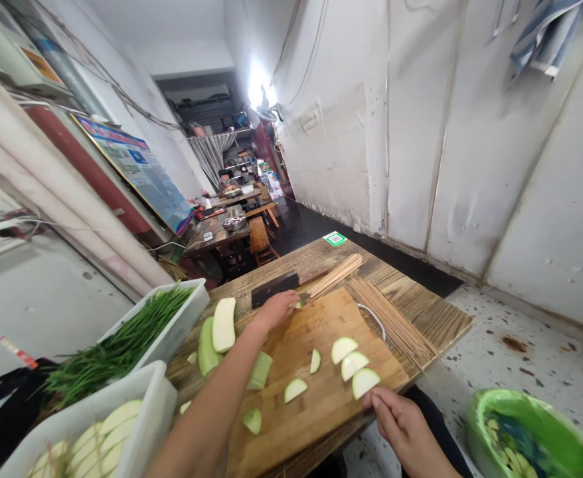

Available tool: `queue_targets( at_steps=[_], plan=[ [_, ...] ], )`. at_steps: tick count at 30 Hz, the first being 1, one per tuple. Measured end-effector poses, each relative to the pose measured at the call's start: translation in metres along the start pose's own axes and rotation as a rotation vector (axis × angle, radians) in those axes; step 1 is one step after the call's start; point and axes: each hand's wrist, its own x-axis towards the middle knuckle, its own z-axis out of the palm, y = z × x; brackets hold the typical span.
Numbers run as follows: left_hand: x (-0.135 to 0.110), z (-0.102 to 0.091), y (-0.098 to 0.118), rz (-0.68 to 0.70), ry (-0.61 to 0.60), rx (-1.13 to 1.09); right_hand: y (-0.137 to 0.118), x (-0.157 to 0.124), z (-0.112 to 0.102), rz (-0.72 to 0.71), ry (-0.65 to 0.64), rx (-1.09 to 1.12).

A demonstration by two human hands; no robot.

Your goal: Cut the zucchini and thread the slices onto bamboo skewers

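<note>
White walls (331, 143) flank a wooden surface (423, 302) bearing one green sticker (334, 238) with a square code; lettering on the blue poster (137, 169) is too blurred to read. Five squash slices (354, 365), pale with a thin green rim, lie on the cutting board (326, 318): three half-rounds lined up at right, one mid-board, one narrower between. Fingers of my right hand (402, 419) press together at the nearest half-round; I cannot tell what they pinch. Those of my left hand (275, 311) reach the board's far edge by a green scrap (298, 305), their grip unclear. Also shown: one cleaver (273, 289), two skewer bundles (396, 322), two white bins (166, 390).
</note>
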Motion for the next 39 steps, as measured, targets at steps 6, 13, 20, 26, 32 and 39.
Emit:
queue_targets(
  at_steps=[6,13,20,26,32,39],
  plan=[
    [-0.033,0.02,0.011,-0.114,0.11,-0.276,-0.011,-0.006,0.007,-0.028,-0.023,0.004],
    [-0.072,0.037,0.017,-0.283,0.069,-0.709,-0.027,-0.013,0.01,-0.095,-0.028,-0.12],
    [-0.085,0.035,0.025,-0.336,0.024,-0.898,-0.031,-0.019,0.009,-0.146,-0.028,-0.221],
    [-0.088,0.038,0.03,-0.356,-0.001,-0.953,-0.027,-0.018,0.01,-0.168,-0.046,-0.231],
    [-0.088,0.041,0.03,-0.366,-0.008,-0.988,-0.023,-0.018,0.01,-0.155,-0.048,-0.228],
    [-0.087,0.041,0.028,-0.361,-0.006,-1.007,-0.018,-0.018,0.011,-0.108,-0.059,-0.202]
  ],
)
